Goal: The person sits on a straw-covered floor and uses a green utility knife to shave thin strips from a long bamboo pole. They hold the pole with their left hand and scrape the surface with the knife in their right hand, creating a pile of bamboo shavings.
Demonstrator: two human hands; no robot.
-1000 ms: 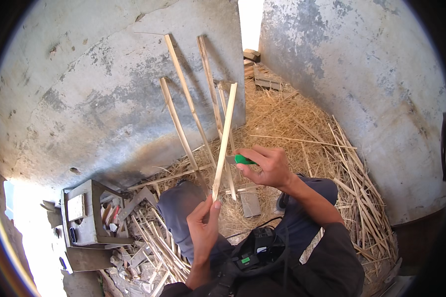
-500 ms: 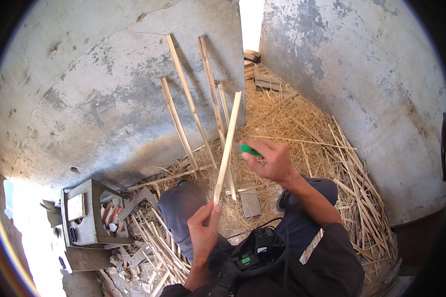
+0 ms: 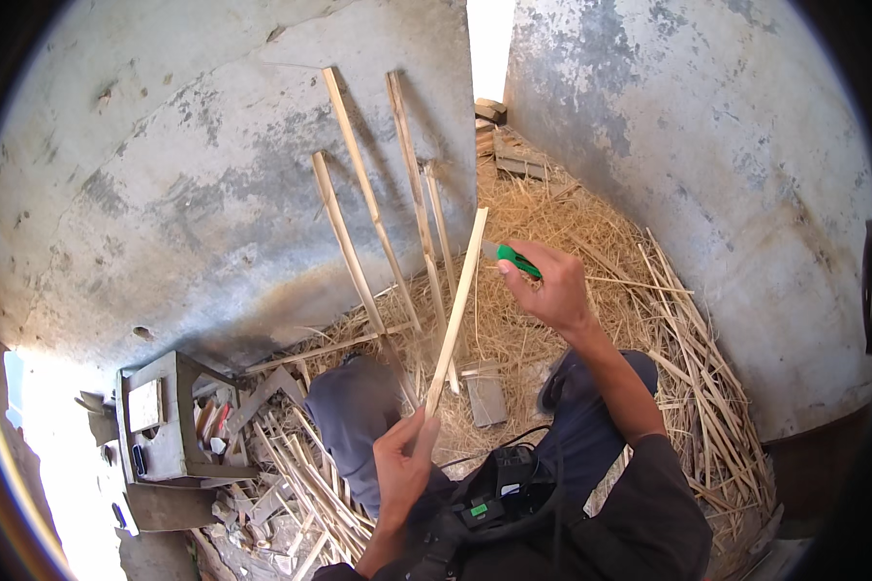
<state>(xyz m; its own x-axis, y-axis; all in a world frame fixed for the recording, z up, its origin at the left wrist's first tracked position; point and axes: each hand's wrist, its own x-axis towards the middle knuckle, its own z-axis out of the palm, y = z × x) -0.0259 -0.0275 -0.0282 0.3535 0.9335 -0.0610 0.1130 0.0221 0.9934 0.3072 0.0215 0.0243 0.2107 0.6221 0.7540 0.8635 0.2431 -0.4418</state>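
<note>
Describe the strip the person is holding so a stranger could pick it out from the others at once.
Start at the grey wall, where several pale strips lean. In front of them, the left hand holds one strip by its lower end. It alone leans on nothing, slanting up to the right toward the right hand and its green tool.

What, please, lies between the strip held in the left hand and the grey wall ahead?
In the head view, several long strips lean on the wall beyond the held strip; straw covers the floor below.
</note>
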